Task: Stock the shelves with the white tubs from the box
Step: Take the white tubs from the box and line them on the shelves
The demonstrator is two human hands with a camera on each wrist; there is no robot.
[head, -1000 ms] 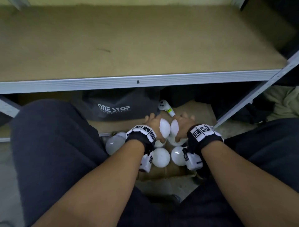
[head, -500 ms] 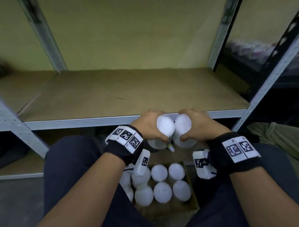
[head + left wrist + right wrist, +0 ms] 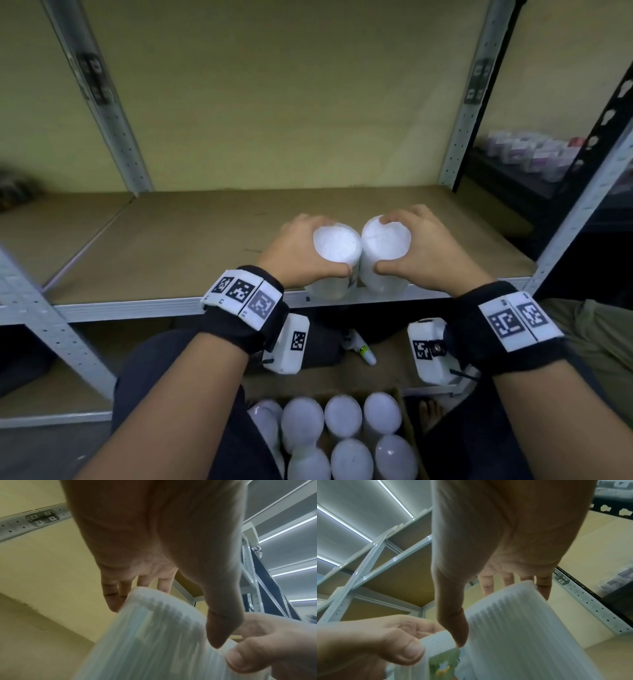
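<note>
Each hand, left hand (image 3: 297,251) and right hand (image 3: 423,253), grips a white tub (image 3: 337,262) by its lid, carrying both toward the shelf (image 3: 178,240) at twelve o'clock

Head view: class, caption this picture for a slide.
Left hand and right hand each hold a white ribbed plastic tub above the brown board shelf.

No words, brands or numbers can be read. Black-and-white square code markers sit on both wristbands (image 3: 244,300). The left hand's tub (image 3: 443,665) bears a green pictorial label, its lettering illegible.
</note>
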